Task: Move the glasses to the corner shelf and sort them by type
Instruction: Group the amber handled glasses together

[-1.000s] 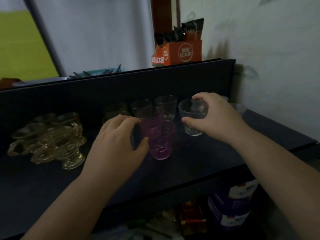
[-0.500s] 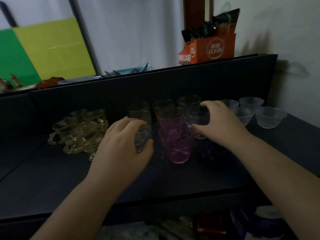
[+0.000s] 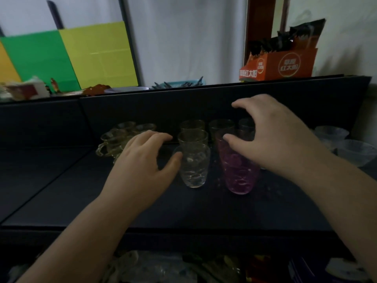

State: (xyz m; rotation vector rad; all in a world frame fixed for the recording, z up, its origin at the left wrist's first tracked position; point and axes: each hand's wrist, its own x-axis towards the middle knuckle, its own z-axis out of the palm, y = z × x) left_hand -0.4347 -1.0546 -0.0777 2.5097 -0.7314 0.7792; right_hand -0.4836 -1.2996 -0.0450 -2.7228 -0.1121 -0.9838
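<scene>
left hand [image 3: 142,160]: reaches in from the lower left, fingers loosely spread and relaxed, thumb tip touching the left side of the clear glass [image 3: 194,166]; it holds nothing.
right hand [image 3: 271,137]: hovers over the purple glass [image 3: 238,170], fingers spread and arched, thumb over the glass's rim; whether it touches the glass cannot be told, and it grips nothing.
clear glass: upright on the dark shelf [image 3: 102,197], at the front of a column of clear tumblers, patterned wall, just left of the purple glass and apart from it.
purple glass: upright on the shelf, taller than the clear one, its upper right part hidden by the right hand.
back row tumblers [image 3: 221,125]: several clear tumblers stand upright in rows behind the two front glasses, against the shelf's dark back panel; the rightmost is partly hidden by the right hand.
amber cups [image 3: 114,139]: a cluster of handled yellowish glass cups at the left of the tumblers, partly behind the left hand.
small glass bowls [image 3: 355,150]: clear bowls at the far right of the shelf, by the wall.
orange box [image 3: 281,65]: stands on the ledge above the shelf, dark sachets sticking out of it.
blue basket [image 3: 179,84]: on the same ledge, holding dark items.
</scene>
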